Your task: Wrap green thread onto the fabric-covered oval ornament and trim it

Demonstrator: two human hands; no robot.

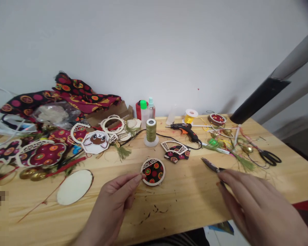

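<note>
My left hand (118, 196) is closed in a pinch at the left edge of a round pendant (154, 172). The pendant has a pale wooden rim, a cut-out lattice at its top and black fabric with red and green flowers. It is held just over or against the table; I cannot tell which. To the right, my right hand (256, 201) has its fingers round the dark handles of small pliers (210, 165). Their pointed grey jaws face up and left; the handles are mostly hidden. Behind the pendant lies a fan-shaped wooden piece with fabric (176, 152).
A spool of green thread (151, 131) stands mid-table, with a glue gun (186, 131) and yellow cord spool (190, 117) behind. Black-handled scissors (270, 158) lie right. Fabric (84, 94) and ornaments crowd the left, near a white oval disc (75, 187). Dark scraps (155, 209) dot the front.
</note>
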